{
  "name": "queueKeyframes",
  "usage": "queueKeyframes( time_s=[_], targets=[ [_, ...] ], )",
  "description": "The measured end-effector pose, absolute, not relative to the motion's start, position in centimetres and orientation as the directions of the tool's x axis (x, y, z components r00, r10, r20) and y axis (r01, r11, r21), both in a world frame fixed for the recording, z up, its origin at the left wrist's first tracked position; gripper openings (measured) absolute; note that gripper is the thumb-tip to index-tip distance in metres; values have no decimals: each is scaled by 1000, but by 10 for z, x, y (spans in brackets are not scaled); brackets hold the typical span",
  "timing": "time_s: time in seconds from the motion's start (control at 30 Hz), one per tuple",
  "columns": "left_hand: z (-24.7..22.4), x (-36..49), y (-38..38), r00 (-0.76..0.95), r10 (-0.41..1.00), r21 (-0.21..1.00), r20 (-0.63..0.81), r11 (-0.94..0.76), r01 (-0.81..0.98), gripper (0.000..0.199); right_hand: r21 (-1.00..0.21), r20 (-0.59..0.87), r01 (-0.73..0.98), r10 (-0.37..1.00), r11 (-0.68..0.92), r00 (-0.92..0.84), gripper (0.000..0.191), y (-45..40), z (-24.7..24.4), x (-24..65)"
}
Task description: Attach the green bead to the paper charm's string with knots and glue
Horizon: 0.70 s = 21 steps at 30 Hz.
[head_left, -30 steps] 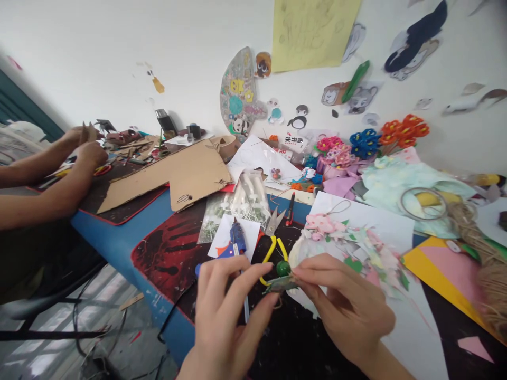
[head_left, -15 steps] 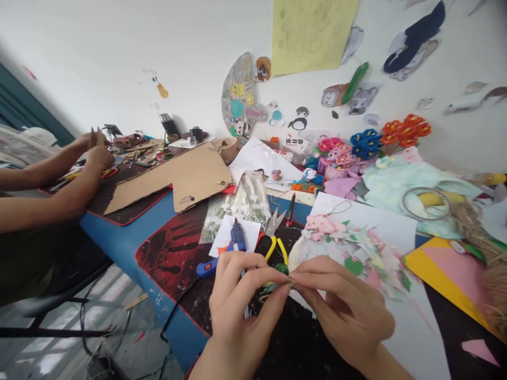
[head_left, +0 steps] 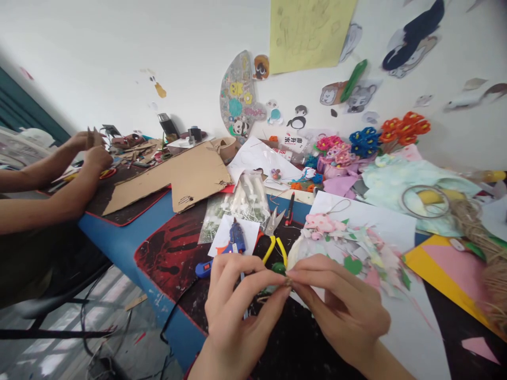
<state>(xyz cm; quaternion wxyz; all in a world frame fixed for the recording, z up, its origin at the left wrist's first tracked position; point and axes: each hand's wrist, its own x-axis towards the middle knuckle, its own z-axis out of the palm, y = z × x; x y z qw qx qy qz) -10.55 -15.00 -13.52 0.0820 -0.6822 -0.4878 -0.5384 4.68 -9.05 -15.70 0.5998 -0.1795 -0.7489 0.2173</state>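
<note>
Fingers (head_left: 264,277) of both hands (head_left: 240,316) (head_left: 340,309) pinch a small, mostly hidden greenish piece (head_left: 271,290) beside a round, glossy green bead (head_left: 279,267).

A greenish piece (head_left: 271,290) (mostly hidden) is held between fingertips.

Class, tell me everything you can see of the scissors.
The scissors have two silvery, metal-looking blades and yellow, plastic-looking handles. They lie open on the dark mat, blades pointing toward the wall, beside a pen. The green ball and left hand hide the handles' near ends; I cannot tell whether either touches them.
</note>
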Motion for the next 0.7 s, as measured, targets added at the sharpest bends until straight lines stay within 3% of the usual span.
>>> queueKeyframes(
  time_s=[0.7],
  targets=[
    [-132, -107, -149, -47, 593, 432, 804, -527, 732, 20, -552, 811, -14, 533, 833, -241, 23, -89, -154, 47]
  ],
)
